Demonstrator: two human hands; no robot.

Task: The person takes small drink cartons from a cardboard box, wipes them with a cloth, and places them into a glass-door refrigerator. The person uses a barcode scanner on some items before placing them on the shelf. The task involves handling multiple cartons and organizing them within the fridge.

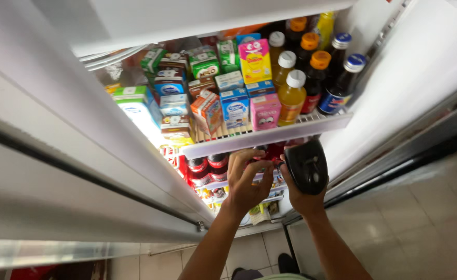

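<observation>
1. Head view, hands: left hand (246,181) reaches into an open fridge, fingers (239,158) spread and curled over the tops of the red-labelled dark bottles (208,167) on the second shelf down. It touches them, but a closed grasp on any one bottle cannot be told.

2. Head view, right side: right hand (303,194) is wrapped around a dark bottle (307,166), holding it tilted with its base toward the camera, just in front of the same shelf and directly below the edge of the white wire shelf (270,136).

3. Head view, upper shelf: the wire shelf carries small drink cartons (236,106) in green, blue, pink and orange, packed in rows. To their right stand yellow-juice bottles with white caps (292,96), then dark bottles with orange caps (316,78) and dark bottles with blue caps (340,83).

4. Head view, surroundings: the fridge door (425,67) stands open on the right. A pale tiled floor (394,228) lies below, and a dark shoe (288,263) shows between the forearms.
</observation>
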